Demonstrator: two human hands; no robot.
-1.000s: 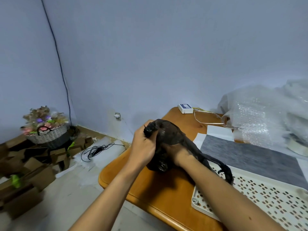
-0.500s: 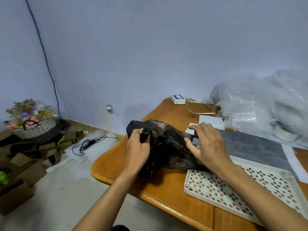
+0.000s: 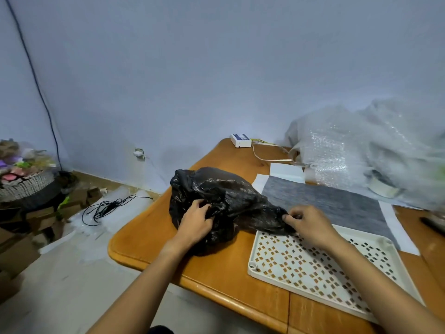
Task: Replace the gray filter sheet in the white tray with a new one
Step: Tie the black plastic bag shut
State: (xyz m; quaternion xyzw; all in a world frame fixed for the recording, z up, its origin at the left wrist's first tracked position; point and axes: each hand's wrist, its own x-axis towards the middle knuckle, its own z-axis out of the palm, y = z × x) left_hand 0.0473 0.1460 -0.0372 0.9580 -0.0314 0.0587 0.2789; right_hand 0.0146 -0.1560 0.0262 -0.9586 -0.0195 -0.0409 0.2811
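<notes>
Both left hand (image 3: 195, 221) and right hand (image 3: 310, 222) grip a black bag (image 3: 221, 189); the gray filter sheet (image 3: 337, 203), likely light and floppy, wants corner grips.

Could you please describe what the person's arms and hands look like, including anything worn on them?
Both the left hand and the right hand are bare, with no gloves. No ring, watch or bracelet shows on either hand or wrist. The forearms are uncovered as far as the bottom edge of the picture; no sleeve is in view.
</notes>
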